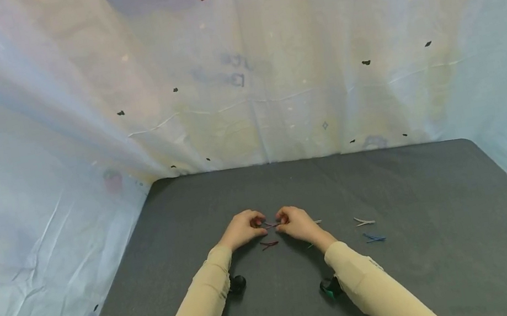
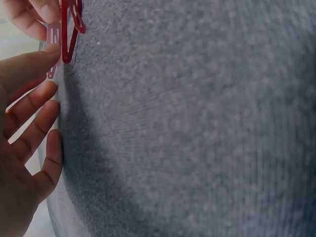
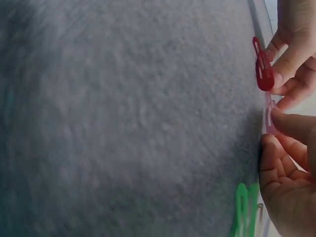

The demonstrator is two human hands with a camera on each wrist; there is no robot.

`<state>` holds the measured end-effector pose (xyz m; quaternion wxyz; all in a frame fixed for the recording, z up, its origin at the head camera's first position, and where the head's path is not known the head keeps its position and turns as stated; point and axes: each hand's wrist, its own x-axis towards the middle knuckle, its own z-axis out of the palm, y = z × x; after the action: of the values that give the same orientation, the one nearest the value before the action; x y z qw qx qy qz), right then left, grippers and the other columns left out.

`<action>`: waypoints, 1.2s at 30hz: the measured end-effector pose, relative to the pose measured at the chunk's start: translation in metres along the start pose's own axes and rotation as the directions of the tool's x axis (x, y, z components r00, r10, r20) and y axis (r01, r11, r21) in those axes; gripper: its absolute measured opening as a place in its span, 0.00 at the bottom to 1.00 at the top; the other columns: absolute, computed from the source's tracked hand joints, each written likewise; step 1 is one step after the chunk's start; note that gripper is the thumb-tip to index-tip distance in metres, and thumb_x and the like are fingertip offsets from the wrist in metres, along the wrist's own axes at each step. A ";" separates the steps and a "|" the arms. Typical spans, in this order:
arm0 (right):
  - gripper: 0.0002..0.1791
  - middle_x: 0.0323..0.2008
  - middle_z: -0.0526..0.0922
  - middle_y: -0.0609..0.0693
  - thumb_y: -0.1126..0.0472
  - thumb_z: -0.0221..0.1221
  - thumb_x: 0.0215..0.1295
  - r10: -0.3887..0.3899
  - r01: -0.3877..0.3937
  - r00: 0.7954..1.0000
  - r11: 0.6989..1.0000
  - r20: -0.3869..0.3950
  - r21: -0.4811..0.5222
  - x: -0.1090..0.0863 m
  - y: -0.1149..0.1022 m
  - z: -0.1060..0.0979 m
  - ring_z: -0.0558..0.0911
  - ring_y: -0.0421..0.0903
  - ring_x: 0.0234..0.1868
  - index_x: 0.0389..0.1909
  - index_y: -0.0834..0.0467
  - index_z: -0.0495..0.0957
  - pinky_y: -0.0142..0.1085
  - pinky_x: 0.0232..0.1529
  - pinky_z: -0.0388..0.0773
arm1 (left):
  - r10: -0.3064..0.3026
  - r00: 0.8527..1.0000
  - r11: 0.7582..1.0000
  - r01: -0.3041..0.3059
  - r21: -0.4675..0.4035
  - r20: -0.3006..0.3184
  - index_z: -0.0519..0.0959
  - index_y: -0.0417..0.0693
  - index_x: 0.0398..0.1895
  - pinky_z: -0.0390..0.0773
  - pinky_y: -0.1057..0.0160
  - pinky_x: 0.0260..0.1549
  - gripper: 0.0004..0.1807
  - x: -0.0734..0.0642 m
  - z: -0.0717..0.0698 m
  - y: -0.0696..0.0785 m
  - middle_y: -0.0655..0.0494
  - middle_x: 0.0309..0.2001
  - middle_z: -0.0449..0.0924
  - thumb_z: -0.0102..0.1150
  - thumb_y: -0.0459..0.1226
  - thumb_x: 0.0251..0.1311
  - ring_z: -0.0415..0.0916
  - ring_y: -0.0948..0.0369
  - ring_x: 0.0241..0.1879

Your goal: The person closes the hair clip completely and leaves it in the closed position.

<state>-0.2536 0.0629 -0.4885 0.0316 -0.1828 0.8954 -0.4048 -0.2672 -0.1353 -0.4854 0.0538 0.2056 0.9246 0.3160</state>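
Note:
A pink snap hair clip spans the gap between the two hands near the middle of the table. My left hand pinches one end between thumb and finger, its other fingers loosely bent in the left wrist view. At the other end, my right hand pinches the same pink clip, seen in the right wrist view with the thumb on it. A red snap hair clip lies just nearer than the hands, its two parts spread apart. Fingers cover part of the pink clip.
Right of the hands lie a pale hair clip and a blue hair clip. A green hair clip lies near the right hand, mostly hidden by it in the head view. Patterned curtains enclose the dark grey table.

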 end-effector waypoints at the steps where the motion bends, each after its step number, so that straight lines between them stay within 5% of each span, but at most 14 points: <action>1: 0.11 0.27 0.75 0.50 0.61 0.62 0.56 -0.001 0.001 1.000 1.000 -0.003 0.001 0.000 0.001 0.001 0.72 0.43 0.26 0.38 0.61 0.78 0.34 0.28 0.67 | 0.001 1.000 1.000 -0.001 0.004 0.001 0.81 0.49 0.44 0.72 0.64 0.35 0.17 0.001 0.001 0.000 0.57 0.35 0.77 0.68 0.40 0.49 0.72 0.64 0.34; 16: 0.02 0.25 0.74 0.49 0.64 0.60 0.59 0.082 -0.084 0.996 0.994 -0.036 -0.072 -0.008 -0.008 0.005 0.69 0.42 0.26 0.29 0.57 0.76 0.33 0.29 0.64 | -0.040 0.998 0.999 0.040 -0.018 -0.043 0.83 0.53 0.38 0.71 0.64 0.35 0.11 0.000 0.013 -0.001 0.59 0.32 0.76 0.68 0.40 0.49 0.71 0.65 0.33; 23: 0.03 0.24 0.75 0.49 0.63 0.59 0.60 0.155 -0.154 0.987 0.987 -0.032 0.035 -0.011 -0.011 0.006 0.69 0.41 0.24 0.30 0.58 0.76 0.32 0.26 0.63 | -0.074 0.996 0.990 0.067 -0.124 -0.050 0.82 0.55 0.33 0.71 0.65 0.34 0.05 -0.004 0.012 -0.004 0.59 0.31 0.78 0.65 0.41 0.53 0.72 0.66 0.30; 30: 0.04 0.24 0.76 0.48 0.62 0.58 0.62 0.261 -0.258 0.965 0.932 0.023 0.254 -0.010 -0.014 0.006 0.69 0.40 0.24 0.32 0.61 0.76 0.31 0.25 0.64 | -0.112 0.993 0.973 0.105 -0.205 -0.026 0.80 0.60 0.31 0.71 0.64 0.35 0.02 -0.007 0.010 -0.005 0.62 0.28 0.80 0.64 0.42 0.54 0.74 0.66 0.29; 36: 0.09 0.28 0.81 0.52 0.59 0.55 0.65 0.278 -0.282 0.959 0.899 0.062 0.335 -0.009 -0.015 0.003 0.74 0.40 0.27 0.34 0.62 0.77 0.31 0.29 0.67 | -0.119 0.992 0.970 0.109 -0.216 -0.035 0.80 0.59 0.31 0.71 0.63 0.36 0.02 -0.009 0.008 -0.004 0.63 0.28 0.81 0.63 0.42 0.55 0.75 0.67 0.29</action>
<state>-0.2401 0.0544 -0.4800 0.1260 -0.0466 0.8286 -0.5436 -0.2589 -0.1375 -0.4947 0.0717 0.1376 0.8965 0.4149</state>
